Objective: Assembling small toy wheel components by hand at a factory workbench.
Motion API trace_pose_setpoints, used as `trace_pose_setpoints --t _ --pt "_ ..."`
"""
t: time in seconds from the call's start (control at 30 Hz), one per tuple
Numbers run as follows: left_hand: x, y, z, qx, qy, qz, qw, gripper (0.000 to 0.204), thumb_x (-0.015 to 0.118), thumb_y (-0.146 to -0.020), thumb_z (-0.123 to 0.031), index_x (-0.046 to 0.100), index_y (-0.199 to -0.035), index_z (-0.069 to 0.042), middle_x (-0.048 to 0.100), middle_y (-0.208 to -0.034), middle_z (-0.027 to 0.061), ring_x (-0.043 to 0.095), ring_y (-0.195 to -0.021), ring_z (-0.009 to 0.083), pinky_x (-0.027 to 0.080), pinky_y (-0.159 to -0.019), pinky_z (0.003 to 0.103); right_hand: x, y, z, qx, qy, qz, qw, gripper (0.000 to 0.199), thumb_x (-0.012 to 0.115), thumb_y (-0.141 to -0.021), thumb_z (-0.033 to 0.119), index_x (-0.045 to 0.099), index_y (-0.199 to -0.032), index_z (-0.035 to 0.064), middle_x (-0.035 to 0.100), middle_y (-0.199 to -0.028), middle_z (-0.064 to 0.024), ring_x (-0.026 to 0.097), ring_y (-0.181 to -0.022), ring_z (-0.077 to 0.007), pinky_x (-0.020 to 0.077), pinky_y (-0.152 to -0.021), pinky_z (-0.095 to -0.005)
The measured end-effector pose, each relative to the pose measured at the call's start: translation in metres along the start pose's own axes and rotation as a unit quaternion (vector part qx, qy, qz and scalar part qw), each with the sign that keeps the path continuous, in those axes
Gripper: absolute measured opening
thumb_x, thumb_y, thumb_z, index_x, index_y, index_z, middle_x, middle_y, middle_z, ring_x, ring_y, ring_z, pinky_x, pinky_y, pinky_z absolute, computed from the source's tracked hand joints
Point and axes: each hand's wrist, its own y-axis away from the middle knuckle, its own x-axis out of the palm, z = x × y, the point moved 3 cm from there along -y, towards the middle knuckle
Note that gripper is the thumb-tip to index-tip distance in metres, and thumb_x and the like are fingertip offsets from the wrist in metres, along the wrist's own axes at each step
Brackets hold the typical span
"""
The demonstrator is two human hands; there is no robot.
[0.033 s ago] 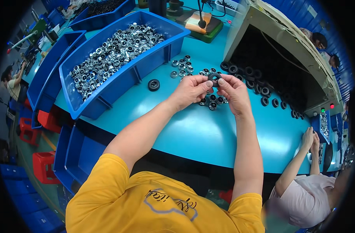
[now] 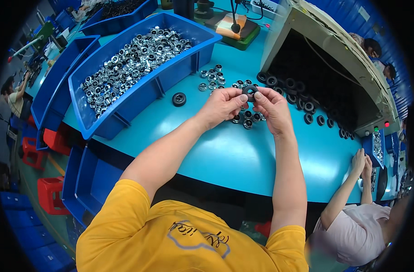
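Pressure, if uneven, from the left hand (image 2: 222, 105) and right hand (image 2: 275, 109), which pinch opposite sides of a black rubber ring (image 2: 249, 88) over shiny silver round hubs (image 2: 247, 123) on the turquoise table (image 2: 216, 149), could make it slip and drop among them.

The single view is looking out from the wearer's head, through the left of two side-by-side wide fisheye cameras. It is facing down and forward, passing over the yellow short-sleeved cloth shirt (image 2: 189, 240) close below, centring near the bare left hand (image 2: 221, 106) and bare right hand (image 2: 275, 109), and taking in the cream box-shaped housing (image 2: 343, 45) farther off. The glossy turquoise tabletop (image 2: 216, 158) is bending toward the rim.
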Motion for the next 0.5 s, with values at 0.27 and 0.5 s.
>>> trace_pose_setpoints --t 0.27,0.5 --pt "-0.0006 -0.001 -0.0017 0.023 -0.055 -0.026 0.998 0.023 0.065 -0.099 -0.021 0.069 -0.111 -0.003 0.066 -0.084 -0.0007 0.048 -0.062 0.0015 0.038 -0.05 0.019 -0.0011 -0.0011 -0.0022 0.022 0.0 0.004 1.0 0.032 0.076 -0.089 0.017 0.067 -0.115 0.0005 0.07 -0.1 -0.0041 0.065 -0.085 -0.0095 0.0562 -0.075 -0.0242" --pt "-0.0017 0.0008 -0.0015 0.011 -0.052 -0.026 0.998 0.023 0.063 -0.1 -0.021 0.068 -0.113 -0.004 0.066 -0.086 -0.001 0.049 -0.062 0.0021 0.038 -0.052 0.019 0.0006 0.0 -0.0015 0.044 0.0 0.039 0.998 0.031 0.075 -0.091 0.019 0.067 -0.115 0.0011 0.069 -0.098 -0.0023 0.064 -0.082 -0.0086 0.057 -0.074 -0.0235"
